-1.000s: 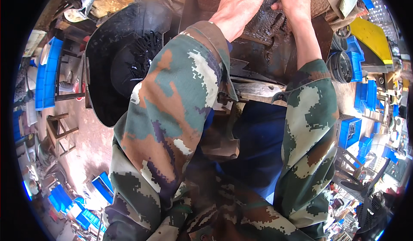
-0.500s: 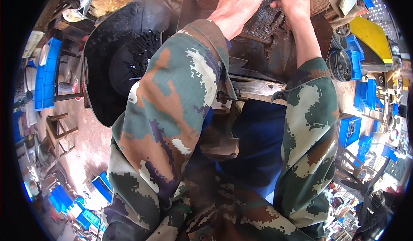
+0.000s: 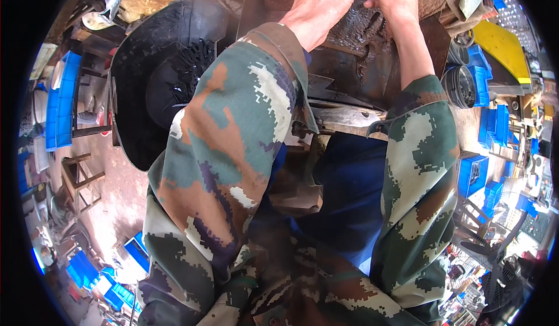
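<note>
Both hands are at the top edge of the view, above a wet, dark brown work surface [image 3: 364,49]. My left hand [image 3: 324,7] is closed, its fingertips pinched near a small pale bluish piece that the frame's edge mostly cuts off. Close by on the right, my right hand [image 3: 397,1] has its thumb and fingers bent together by the same spot. What its fingertips grip cannot be made out. To the left of my left forearm is a large black pan [image 3: 135,102] holding several thin dark strips [image 3: 195,58].
Cloth and sacking [image 3: 466,0] lie beyond my right hand. Round dark tubs [image 3: 460,86], blue bins [image 3: 494,127] and a yellow panel [image 3: 501,46] stand on the right. At left are a blue crate [image 3: 63,100] and a wooden stool [image 3: 81,180]. A fan [image 3: 495,256] is at lower right.
My left forearm and sleeve have shifted slightly left. My right hand has moved very little, and both hands stay together at the top edge.
</note>
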`<control>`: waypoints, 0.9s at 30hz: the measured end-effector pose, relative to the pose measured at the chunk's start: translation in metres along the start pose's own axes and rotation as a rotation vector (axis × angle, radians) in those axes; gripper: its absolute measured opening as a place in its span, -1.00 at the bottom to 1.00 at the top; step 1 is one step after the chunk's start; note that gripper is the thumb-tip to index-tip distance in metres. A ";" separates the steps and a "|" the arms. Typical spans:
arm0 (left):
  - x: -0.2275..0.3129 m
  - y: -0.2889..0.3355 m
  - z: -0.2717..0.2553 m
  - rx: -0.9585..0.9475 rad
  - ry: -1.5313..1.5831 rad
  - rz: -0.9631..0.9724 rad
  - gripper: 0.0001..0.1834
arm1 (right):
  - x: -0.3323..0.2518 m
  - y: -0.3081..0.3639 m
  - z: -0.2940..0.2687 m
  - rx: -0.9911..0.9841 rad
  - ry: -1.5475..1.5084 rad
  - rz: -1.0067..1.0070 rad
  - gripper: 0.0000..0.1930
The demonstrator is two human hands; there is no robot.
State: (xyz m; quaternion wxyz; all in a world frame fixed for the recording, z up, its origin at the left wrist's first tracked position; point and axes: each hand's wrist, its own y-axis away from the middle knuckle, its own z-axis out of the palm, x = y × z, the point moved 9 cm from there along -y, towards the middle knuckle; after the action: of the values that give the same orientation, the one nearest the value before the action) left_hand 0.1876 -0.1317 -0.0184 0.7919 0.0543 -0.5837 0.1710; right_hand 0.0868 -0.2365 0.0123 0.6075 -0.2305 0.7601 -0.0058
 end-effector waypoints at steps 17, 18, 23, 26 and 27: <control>0.002 -0.001 0.002 -0.024 0.031 -0.007 -0.79 | -0.004 0.001 0.006 -0.036 -0.044 -0.009 -0.86; 0.002 0.000 0.001 -0.028 0.035 0.007 -0.78 | -0.003 0.002 0.008 -0.037 -0.043 -0.008 -0.86; -0.004 -0.001 0.002 -0.022 0.030 -0.031 -0.78 | 0.001 0.001 0.006 -0.047 -0.047 0.007 -0.87; -0.002 0.000 0.005 -0.022 0.028 -0.032 -0.77 | 0.003 0.000 0.003 -0.022 -0.026 -0.012 -0.87; -0.002 0.000 0.006 -0.021 0.019 -0.042 -0.77 | 0.004 -0.001 0.002 -0.022 -0.025 -0.011 -0.87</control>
State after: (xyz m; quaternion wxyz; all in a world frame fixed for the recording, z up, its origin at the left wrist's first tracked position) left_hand 0.1819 -0.1335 -0.0190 0.8013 0.0565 -0.5767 0.1489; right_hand 0.0886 -0.2382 0.0078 0.6144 -0.2414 0.7512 0.0019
